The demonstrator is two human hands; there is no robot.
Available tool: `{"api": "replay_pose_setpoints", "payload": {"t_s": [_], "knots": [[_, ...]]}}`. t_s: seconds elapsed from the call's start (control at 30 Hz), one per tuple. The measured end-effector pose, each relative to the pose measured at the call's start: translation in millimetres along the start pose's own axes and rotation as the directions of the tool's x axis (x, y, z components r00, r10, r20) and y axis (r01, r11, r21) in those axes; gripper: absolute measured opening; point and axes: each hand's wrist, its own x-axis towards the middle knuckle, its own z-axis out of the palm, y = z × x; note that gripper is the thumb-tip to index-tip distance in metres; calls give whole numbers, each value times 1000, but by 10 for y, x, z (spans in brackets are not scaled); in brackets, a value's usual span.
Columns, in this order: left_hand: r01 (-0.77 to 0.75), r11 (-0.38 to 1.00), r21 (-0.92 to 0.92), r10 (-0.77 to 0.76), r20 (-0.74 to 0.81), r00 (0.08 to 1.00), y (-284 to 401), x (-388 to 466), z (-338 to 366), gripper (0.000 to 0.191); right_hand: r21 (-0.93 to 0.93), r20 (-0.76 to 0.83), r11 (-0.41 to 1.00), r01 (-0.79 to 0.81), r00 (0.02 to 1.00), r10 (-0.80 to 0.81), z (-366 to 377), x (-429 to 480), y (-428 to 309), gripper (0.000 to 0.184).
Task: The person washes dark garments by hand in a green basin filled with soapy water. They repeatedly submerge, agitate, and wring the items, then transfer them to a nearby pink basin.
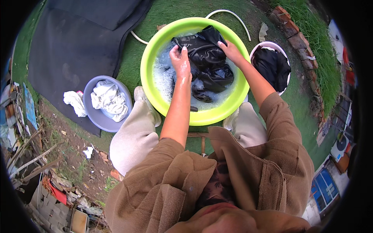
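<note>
A shiny black wet garment (204, 51) is stretched between my two hands, over a large lime-green plastic basin (148, 78). My left hand (181, 59), wet with suds, pinches its left edge between thumb and fingers. On the far right, my right hand (232, 53) grips a corner with the thumb on top. The lower folds of the cloth lie in cloudy water (217, 102). White foam (161, 75) gathers along the basin's left side. A small dark piece (193, 109) shows at the near inner wall; what it is I cannot tell.
Left stands a grey-purple basin (87, 100) of white cloth (109, 99), with another white cloth (75, 102) beside it on a black mat (75, 52). Right is a pale tub (284, 49) of black clothes (271, 67). A white hose (230, 13) runs behind; bricks (303, 46) edge the grass.
</note>
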Motion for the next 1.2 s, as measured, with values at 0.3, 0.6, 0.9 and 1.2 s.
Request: {"api": "replay_pose_setpoints", "payload": {"t_s": [0.3,0.6,0.9,1.2], "knots": [[385,843,-375,-376,102,921,-321,80,-179,92,-445,-229,894,-44,971,-66,501,356,-202,78],[410,860,-303,-413,57,909,-288,7,-128,104,-303,14,947,-106,993,116,842,302,79,68],[548,643,-535,-382,396,835,-106,208,-82,71,214,-53,924,317,948,-313,876,-479,-613,50],[564,657,-500,-385,421,822,-356,-190,341,40,-328,-305,917,226,893,-329,550,-226,-1062,32]]}}
